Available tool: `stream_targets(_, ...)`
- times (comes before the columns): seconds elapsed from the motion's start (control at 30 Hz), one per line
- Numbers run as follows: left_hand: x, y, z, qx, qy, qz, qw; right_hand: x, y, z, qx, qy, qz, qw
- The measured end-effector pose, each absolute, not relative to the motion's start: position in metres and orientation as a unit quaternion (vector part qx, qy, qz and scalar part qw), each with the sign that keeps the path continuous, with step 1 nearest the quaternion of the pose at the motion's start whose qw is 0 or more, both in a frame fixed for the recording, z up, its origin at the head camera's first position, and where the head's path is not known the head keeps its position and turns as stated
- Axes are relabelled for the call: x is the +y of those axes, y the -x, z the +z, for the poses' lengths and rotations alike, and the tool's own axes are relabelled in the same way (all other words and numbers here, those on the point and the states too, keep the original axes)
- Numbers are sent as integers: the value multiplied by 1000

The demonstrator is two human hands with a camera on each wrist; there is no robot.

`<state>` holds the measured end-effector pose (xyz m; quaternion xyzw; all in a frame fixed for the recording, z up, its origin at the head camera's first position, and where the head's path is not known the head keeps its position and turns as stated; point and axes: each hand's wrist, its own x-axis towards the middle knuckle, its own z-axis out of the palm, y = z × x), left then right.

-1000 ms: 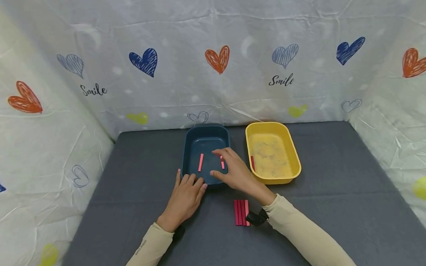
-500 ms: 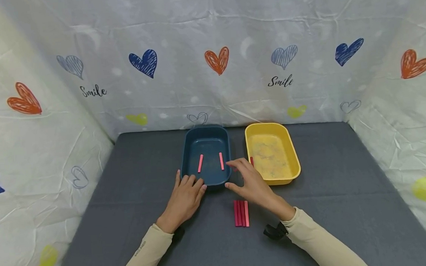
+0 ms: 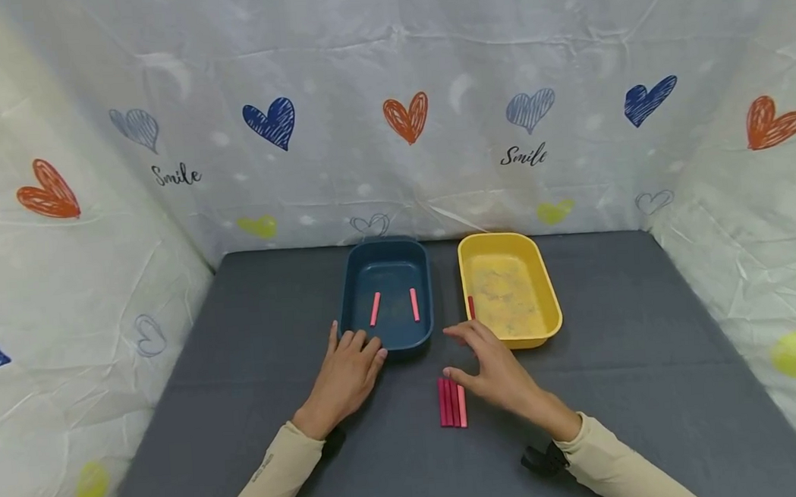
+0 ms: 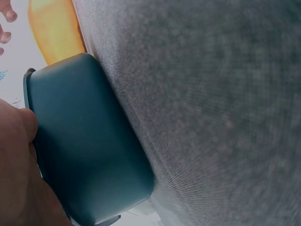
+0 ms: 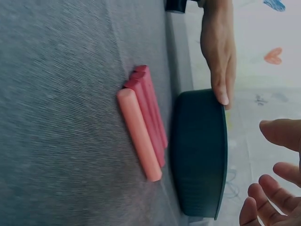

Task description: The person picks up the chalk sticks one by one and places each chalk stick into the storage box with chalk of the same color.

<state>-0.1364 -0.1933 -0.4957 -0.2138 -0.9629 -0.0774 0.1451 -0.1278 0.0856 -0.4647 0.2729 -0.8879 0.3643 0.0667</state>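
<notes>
Pink sticks point(image 3: 451, 402) lay just under the empty, loose-fingered right hand point(image 3: 497, 368), seemingly between picks, while the flat left hand point(image 3: 346, 369) steadied the blue tray point(image 3: 385, 263).

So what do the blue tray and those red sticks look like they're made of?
Blue tray: probably moulded plastic, going by its smooth satin walls, rounded corners and rolled rim. Red sticks: matte, round, blunt-ended rods, perhaps chalk or plastic; the look alone doesn't settle it.
</notes>
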Motion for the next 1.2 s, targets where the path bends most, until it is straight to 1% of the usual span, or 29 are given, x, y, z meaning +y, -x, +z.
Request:
stream_targets(0.27,-195,136,-496,-964,208,-77,148,92,118,-470,-881,-286,370,70)
stream_targets(0.5,-193,137,-497,-963,217,-71,140,101,110,-474,-882,-267,382,68)
stream_targets(0.67,-192,138,-495,-966,207,-71,137,105,108,-477,-888,-257,375,70)
stream_targets(0.9,-191,137,-496,-970,196,-77,125,111,107,-484,-899,-245,361,47)
stream_targets(1.2,-192,136,-494,-970,195,-79,124,116,105,-495,-907,-234,349,-7)
